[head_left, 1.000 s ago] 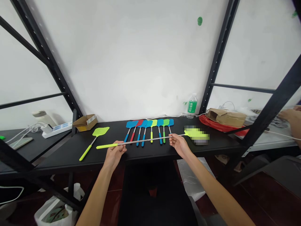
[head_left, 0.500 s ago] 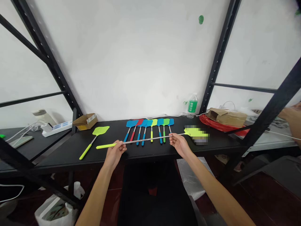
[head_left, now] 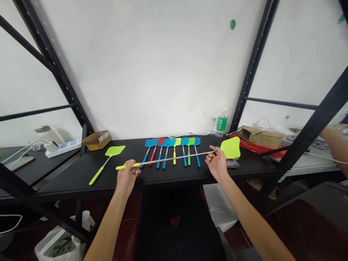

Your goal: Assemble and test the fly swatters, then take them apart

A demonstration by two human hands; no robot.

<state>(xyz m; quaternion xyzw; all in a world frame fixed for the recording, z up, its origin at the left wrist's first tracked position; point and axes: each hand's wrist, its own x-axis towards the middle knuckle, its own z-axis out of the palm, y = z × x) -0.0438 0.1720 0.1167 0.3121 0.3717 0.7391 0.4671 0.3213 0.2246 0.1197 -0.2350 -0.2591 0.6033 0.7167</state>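
Note:
A yellow-green fly swatter (head_left: 230, 148) with a long metal rod is stretched out level above the black table. My left hand (head_left: 127, 174) is closed round its handle, near the end of the rod. At the other end, my right hand (head_left: 217, 163) pinches the rod just beside the perforated head. Behind the rod lies a row of several short fly swatters (head_left: 185, 141) in blue, red, yellow and green, heads toward the wall. Another yellow-green fly swatter (head_left: 115, 150) rests apart on the left, its handle pointing to the front.
An open cardboard box (head_left: 96, 140) and a white power strip (head_left: 63, 148) stand at the left. A water bottle (head_left: 222, 123) is by the wall, with a brown package (head_left: 261, 136) on red plastic at the right. Another person's arm (head_left: 335, 145) shows at the far right.
My right hand has slid right along the rod to the swatter's head, which has turned and risen to face me. My left hand has moved onto the handle.

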